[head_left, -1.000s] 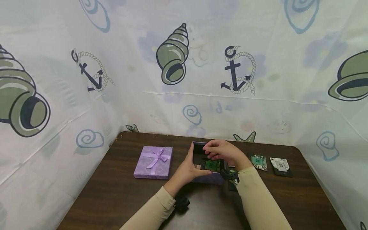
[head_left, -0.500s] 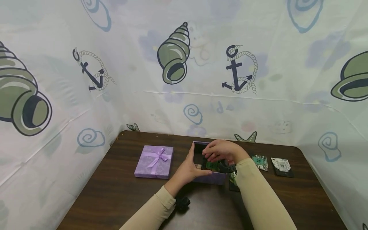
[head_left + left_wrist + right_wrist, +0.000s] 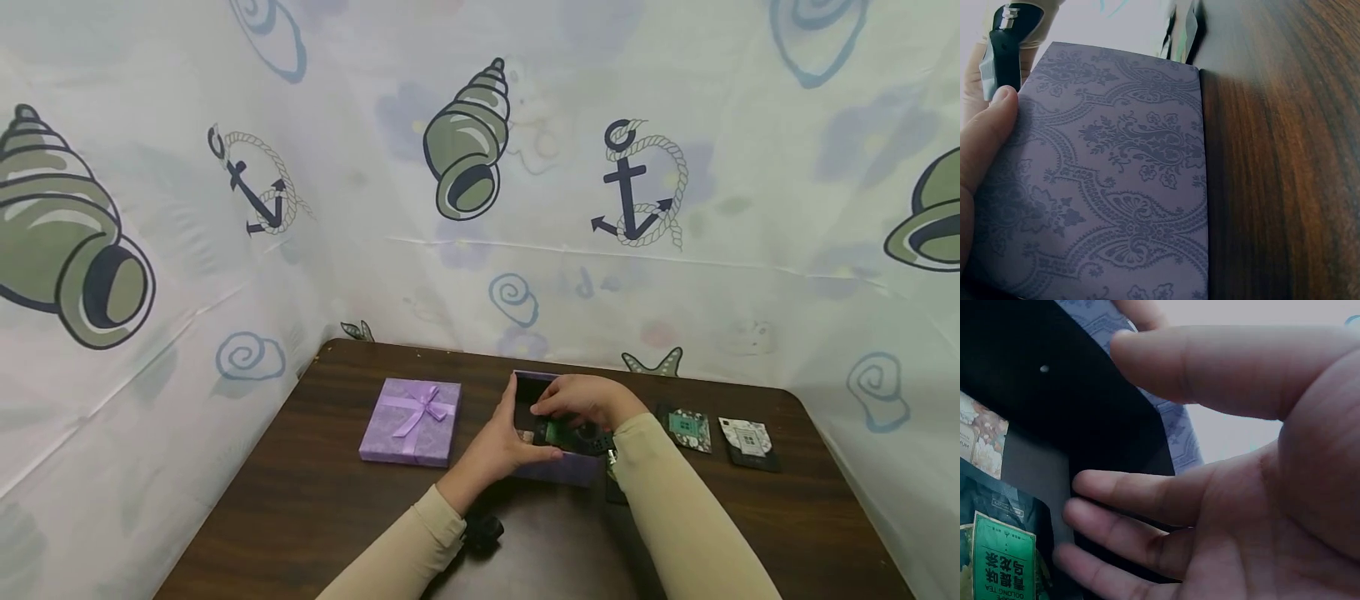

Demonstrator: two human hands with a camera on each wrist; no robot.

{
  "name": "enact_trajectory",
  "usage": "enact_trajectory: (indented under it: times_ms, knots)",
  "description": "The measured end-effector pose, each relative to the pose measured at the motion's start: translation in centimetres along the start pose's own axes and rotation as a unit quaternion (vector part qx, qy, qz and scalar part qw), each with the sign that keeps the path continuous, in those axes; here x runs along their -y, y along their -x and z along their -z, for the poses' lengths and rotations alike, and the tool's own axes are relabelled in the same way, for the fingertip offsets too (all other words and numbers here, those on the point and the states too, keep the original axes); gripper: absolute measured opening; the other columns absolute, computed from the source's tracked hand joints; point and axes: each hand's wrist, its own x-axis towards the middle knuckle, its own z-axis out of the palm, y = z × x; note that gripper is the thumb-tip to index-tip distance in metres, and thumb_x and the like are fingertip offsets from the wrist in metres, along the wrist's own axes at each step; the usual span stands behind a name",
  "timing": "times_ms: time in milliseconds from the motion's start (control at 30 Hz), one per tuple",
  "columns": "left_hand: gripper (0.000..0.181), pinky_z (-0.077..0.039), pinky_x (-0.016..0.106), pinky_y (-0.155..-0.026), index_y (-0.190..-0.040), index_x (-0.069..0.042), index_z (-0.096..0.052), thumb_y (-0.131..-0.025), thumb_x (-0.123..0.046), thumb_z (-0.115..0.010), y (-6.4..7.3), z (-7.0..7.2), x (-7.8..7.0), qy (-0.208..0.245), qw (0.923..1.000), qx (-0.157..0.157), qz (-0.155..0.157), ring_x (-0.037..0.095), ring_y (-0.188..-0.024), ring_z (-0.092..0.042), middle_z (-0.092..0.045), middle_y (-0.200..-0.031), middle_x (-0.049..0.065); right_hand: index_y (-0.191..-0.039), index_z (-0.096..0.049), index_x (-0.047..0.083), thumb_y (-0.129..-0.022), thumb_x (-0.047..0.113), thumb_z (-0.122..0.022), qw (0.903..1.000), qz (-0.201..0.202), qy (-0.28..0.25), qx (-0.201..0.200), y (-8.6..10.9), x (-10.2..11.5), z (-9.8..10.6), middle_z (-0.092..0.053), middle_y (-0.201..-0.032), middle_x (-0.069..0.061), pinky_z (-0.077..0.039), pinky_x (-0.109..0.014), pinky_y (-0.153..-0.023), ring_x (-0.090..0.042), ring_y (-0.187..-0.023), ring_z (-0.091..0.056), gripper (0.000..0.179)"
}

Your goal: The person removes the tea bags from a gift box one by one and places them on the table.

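An uncovered purple gift box (image 3: 555, 469) with a dark inside stands in the middle of the table. My left hand (image 3: 504, 442) holds its left side, thumb along the near wall. In the left wrist view that thumb (image 3: 990, 134) lies at the edge of the patterned wall. Reaching over the box is my right hand (image 3: 588, 398), its relaxed fingers (image 3: 1129, 494) inside with nothing between them. Beside those fingertips lies a dark oolong tea packet (image 3: 1007, 550) with a green label. A floral-printed packet (image 3: 984, 437) sits behind it in the box.
Left of the box lies its purple lid (image 3: 412, 425) with a ribbon bow. Toward the right are a green-labelled packet (image 3: 688, 429) and a white-and-black packet (image 3: 750, 442). Another dark packet (image 3: 617, 490) shows partly under my right forearm. A patterned curtain (image 3: 360, 275) encloses the table.
My right hand has shifted slightly downward and toward me within the box. My left hand keeps its hold. The whole head view has drifted a little, moving the scene rightward.
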Motion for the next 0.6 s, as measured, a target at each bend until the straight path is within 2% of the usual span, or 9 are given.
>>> enact_trajectory:
  times_ms: [233, 300, 400, 600]
  knots:
    - [0.148, -0.050, 0.060, -0.118, -0.176, -0.033, 0.010, -0.077, -0.057, -0.098, 0.1, 0.1, -0.2, -0.005, 1.0000, 0.003, 0.001, 0.034, -0.131, -0.071, -0.016, -0.183, 0.017, -0.149, -0.061, -0.004, -0.098, 0.037, -0.081, 0.9993, -0.016, 0.035, 0.000, -0.3, 0.2, -0.2, -0.057, -0.157, -0.022, -0.042, -0.069, -0.121, -0.048, -0.148, -0.051, 0.068]
    - [0.147, -0.049, 0.059, -0.118, -0.176, -0.034, 0.010, -0.077, -0.056, -0.098, 0.1, 0.1, -0.2, -0.006, 1.0000, 0.003, 0.001, 0.035, -0.134, -0.069, -0.016, -0.183, 0.017, -0.150, -0.059, -0.004, -0.098, 0.037, -0.081, 0.9989, -0.022, 0.042, 0.005, -0.5, 0.2, -0.2, -0.055, -0.159, -0.023, -0.041, -0.070, -0.121, -0.048, -0.151, -0.048, 0.071]
    - [0.147, -0.048, 0.059, -0.119, -0.176, -0.036, 0.010, -0.077, -0.055, -0.098, 0.1, 0.1, -0.2, -0.008, 1.0000, 0.001, 0.001, 0.038, -0.139, -0.065, -0.016, -0.183, 0.018, -0.150, -0.060, -0.005, -0.099, 0.036, -0.080, 0.9979, -0.027, 0.057, 0.018, -0.7, 0.2, -0.2, -0.056, -0.158, -0.023, -0.040, -0.072, -0.121, -0.048, -0.151, -0.048, 0.069]
    - [0.147, -0.045, 0.062, -0.122, -0.175, -0.038, 0.010, -0.077, -0.057, -0.098, 0.2, 0.2, -0.3, -0.014, 0.9999, -0.002, 0.004, 0.042, -0.150, -0.055, -0.016, -0.183, 0.018, -0.142, -0.067, -0.001, -0.099, 0.036, -0.079, 0.9957, -0.030, 0.084, 0.026, -1.2, 0.0, -0.3, -0.065, -0.147, -0.017, -0.044, -0.069, -0.118, -0.043, -0.142, -0.057, 0.057]
